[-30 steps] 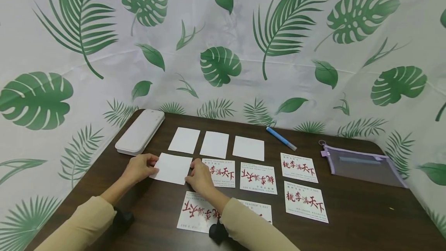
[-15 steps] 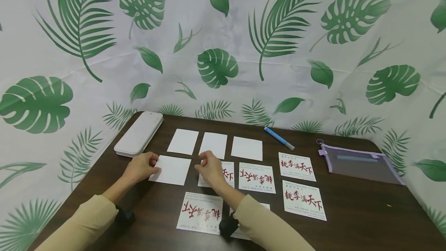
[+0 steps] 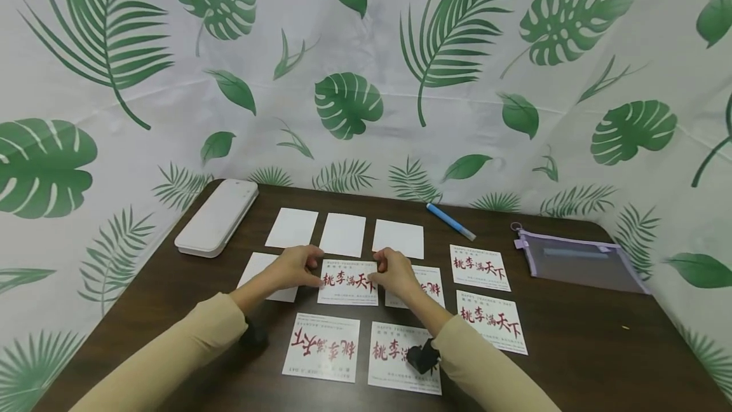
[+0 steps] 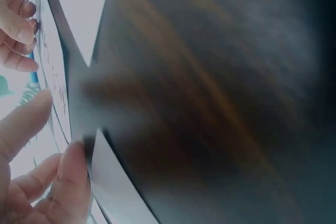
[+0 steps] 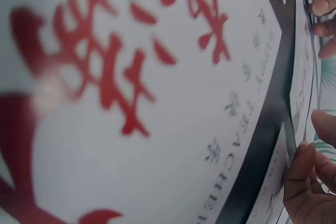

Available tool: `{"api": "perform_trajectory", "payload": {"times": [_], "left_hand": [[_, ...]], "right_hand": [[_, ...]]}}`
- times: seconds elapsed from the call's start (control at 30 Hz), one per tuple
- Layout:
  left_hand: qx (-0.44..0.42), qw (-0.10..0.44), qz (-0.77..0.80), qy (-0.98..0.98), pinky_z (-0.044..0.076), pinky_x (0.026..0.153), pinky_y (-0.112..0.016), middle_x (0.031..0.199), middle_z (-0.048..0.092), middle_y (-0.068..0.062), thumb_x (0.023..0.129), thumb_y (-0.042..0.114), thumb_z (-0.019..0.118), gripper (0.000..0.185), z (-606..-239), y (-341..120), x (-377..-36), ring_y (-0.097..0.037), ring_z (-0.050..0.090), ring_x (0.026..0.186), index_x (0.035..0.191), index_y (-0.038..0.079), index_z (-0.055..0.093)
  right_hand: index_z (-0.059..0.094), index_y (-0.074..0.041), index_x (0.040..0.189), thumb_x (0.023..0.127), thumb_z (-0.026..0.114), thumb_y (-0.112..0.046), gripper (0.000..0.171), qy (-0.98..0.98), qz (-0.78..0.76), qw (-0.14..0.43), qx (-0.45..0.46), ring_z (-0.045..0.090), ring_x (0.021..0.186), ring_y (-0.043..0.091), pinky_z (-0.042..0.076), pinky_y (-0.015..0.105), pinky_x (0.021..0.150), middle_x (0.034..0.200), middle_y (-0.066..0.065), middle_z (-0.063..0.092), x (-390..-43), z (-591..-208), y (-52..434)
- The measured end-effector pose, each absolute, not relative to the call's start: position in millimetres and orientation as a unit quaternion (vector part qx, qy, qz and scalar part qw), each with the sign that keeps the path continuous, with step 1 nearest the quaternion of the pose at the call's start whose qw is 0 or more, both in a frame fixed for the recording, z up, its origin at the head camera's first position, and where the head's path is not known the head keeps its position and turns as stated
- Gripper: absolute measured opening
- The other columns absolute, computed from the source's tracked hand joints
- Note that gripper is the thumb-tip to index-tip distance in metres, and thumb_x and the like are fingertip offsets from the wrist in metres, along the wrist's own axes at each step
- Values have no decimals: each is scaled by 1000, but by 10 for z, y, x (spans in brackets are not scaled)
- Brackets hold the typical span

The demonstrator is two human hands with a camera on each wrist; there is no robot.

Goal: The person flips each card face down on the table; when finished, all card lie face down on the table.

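In the head view, a printed card with red characters (image 3: 346, 296) lies on the table between my two hands. My left hand (image 3: 290, 268) reaches over a blank white card (image 3: 255, 264), thumb and fingers apart at the printed card's left edge. At its right edge are the fingertips of my right hand (image 3: 397, 273), which partly covers another printed card (image 3: 430, 286). The left wrist view shows a gap between the thumb (image 4: 26, 121) and fingers of the left hand. In the right wrist view, the right hand (image 5: 310, 169) has its fingertips right at a card's edge.
Three blank white cards (image 3: 343, 234) form the back row. More printed cards lie in front (image 3: 321, 347) and to the right (image 3: 479, 267). A white case (image 3: 217, 218) stands back left, a blue pen (image 3: 450, 221) back right, beside a purple-edged mesh pouch (image 3: 580, 266).
Both hands have left the blank card at left and moved right to the neighbouring printed card. The blank card now lies partly under the left hand. The view has shifted slightly.
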State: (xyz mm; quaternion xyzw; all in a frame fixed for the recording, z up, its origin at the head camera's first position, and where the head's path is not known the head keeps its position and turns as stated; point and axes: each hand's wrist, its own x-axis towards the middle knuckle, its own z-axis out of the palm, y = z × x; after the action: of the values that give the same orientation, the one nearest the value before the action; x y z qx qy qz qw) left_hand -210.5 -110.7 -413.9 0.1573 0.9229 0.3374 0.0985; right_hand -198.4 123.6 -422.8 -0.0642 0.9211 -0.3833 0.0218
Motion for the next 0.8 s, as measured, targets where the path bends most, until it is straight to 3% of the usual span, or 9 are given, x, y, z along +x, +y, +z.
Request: {"api": "perform_trajectory", "payload": {"times": [0.2,0.8], "left_hand": [[163,103,312,930,44,67,-29,84,58,-5,65,8,83,54,-4148,-988,-2156,-15,49,73,113,-1,60],[158,117,294,935,42,65,-29,85,57,-4,66,7,83,50,-4118,-952,-2162,-16,51,72,107,7,55]], "right_hand": [[61,2,104,72,77,-4,36,931,-357,16,-72,45,71,16,39,28,64,78,7,54,-1994,-4247,1239],[57,1,94,71,78,-2,31,934,-345,19,-86,45,72,17,39,29,66,76,7,52,-2035,-4253,1244]]}}
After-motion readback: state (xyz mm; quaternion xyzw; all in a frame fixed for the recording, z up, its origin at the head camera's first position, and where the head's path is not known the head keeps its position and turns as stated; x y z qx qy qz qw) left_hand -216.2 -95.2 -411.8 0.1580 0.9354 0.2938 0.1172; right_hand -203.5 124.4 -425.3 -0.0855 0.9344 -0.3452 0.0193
